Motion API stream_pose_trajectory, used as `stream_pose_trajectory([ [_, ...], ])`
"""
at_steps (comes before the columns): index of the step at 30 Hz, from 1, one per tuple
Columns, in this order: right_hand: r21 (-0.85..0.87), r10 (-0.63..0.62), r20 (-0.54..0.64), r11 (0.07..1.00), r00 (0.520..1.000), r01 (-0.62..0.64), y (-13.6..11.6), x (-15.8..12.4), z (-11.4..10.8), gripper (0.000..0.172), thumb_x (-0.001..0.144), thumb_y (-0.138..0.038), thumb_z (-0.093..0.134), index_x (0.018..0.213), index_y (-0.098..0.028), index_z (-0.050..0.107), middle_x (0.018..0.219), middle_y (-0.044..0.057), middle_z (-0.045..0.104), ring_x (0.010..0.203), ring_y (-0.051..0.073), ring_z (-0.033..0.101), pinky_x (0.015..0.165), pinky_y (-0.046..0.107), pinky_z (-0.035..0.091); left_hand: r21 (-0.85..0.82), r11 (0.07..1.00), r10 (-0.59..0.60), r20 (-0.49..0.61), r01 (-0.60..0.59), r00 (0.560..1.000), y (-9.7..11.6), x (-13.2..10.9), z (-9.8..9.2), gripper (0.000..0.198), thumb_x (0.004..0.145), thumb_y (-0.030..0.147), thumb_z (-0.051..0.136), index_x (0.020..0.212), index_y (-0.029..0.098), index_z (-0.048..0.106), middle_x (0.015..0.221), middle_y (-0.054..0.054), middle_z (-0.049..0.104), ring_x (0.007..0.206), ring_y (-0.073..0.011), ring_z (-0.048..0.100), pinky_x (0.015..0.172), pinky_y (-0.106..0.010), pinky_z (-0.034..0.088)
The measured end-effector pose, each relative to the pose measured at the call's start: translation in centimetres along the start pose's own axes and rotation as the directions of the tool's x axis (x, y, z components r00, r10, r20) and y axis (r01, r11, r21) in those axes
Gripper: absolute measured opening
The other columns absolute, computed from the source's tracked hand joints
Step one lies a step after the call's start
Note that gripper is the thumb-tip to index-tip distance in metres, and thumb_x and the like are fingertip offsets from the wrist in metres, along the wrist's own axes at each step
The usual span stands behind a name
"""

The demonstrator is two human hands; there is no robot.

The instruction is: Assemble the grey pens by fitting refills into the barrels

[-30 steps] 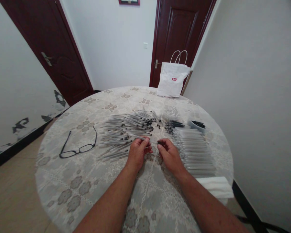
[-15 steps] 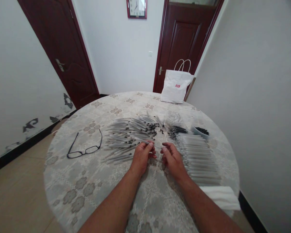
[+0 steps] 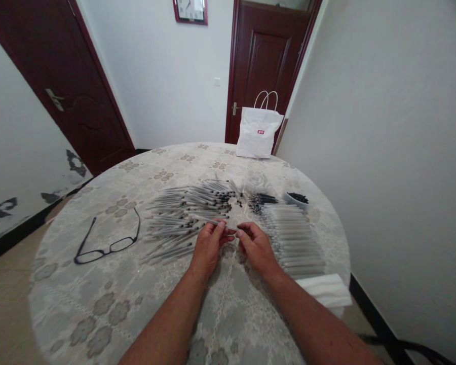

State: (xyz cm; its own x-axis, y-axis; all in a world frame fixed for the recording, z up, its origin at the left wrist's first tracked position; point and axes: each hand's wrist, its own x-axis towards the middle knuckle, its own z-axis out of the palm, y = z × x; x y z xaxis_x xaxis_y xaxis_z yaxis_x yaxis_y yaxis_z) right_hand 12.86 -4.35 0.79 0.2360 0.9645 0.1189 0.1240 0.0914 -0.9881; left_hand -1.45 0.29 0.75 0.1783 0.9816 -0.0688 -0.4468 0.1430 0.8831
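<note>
My left hand (image 3: 209, 247) is closed round a thin, pale pen (image 3: 205, 219), pinched between thumb and fingers and pointing up to the left. At the pen's near end, the thumb and fingers of my right hand (image 3: 257, 248) are pinched together; a small part between them, if any, is too tiny to make out. Beyond my left hand lies a loose heap of similar pens (image 3: 171, 221) with dark ends. To the right of my right hand, clear pale tubes (image 3: 298, 238) lie in a neat stacked row. Behind that row are thin black pieces (image 3: 265, 199).
A small bowl of black bits (image 3: 298, 197) stands at the right, with a crumpled clear plastic bag (image 3: 257, 181) behind the black pieces. Glasses (image 3: 108, 249) lie at the left. A folded white cloth (image 3: 325, 290) rests near the right edge, a white paper bag (image 3: 259, 134) at the back.
My right hand has closed in on my left, its fingertips now at the pen's end. The view has turned to the right, so the table sits farther left in the picture.
</note>
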Motion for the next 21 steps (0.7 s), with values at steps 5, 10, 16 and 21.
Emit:
stream_pose_trajectory([
  [5,-0.086,-0.080,-0.032,0.993,0.996,0.077,0.0,0.1,-0.1,0.022,0.093,-0.040,0.059,0.100,-0.021,0.068,0.075,-0.001,0.065,0.064,0.015,0.058,0.062,0.027,0.047,-0.087,0.996,-0.034,-0.002,0.033,0.999,0.4,-0.1,0.3,0.039,0.081,0.045,0.078,0.100,0.021,0.056,0.080,0.002,0.066,0.079,-0.0201,0.076,0.073,-0.034,0.062],
  [10,-0.203,-0.166,-0.022,0.966,0.986,0.159,-1.1,0.0,-0.3,0.017,0.092,-0.032,0.058,0.099,-0.021,0.069,0.090,0.002,0.072,0.082,0.018,0.064,0.077,0.029,0.048,-0.150,0.987,-0.052,-0.010,0.050,0.999,0.7,-0.1,0.2,0.038,0.082,0.044,0.077,0.100,0.022,0.051,0.078,0.005,0.061,0.081,-0.0217,0.078,0.078,-0.038,0.063],
  [16,-0.468,-0.170,0.113,0.860,0.979,0.204,-5.3,0.2,-4.5,0.020,0.093,-0.031,0.057,0.094,-0.020,0.073,0.085,0.002,0.074,0.079,0.018,0.065,0.075,0.029,0.046,-0.131,0.990,-0.047,-0.022,0.044,0.999,0.3,0.4,-0.1,0.038,0.085,0.046,0.075,0.100,0.022,0.050,0.078,0.005,0.061,0.083,-0.0252,0.078,0.077,-0.041,0.064],
  [21,-0.684,-0.217,-0.035,0.717,0.976,0.135,-8.0,4.3,-12.2,0.022,0.090,-0.033,0.058,0.093,-0.020,0.076,0.089,0.004,0.076,0.084,0.020,0.067,0.080,0.031,0.047,-0.125,0.991,-0.054,-0.001,0.054,0.999,0.3,0.4,0.1,0.038,0.084,0.047,0.075,0.099,0.023,0.049,0.077,0.006,0.060,0.083,-0.0260,0.078,0.076,-0.042,0.064],
])
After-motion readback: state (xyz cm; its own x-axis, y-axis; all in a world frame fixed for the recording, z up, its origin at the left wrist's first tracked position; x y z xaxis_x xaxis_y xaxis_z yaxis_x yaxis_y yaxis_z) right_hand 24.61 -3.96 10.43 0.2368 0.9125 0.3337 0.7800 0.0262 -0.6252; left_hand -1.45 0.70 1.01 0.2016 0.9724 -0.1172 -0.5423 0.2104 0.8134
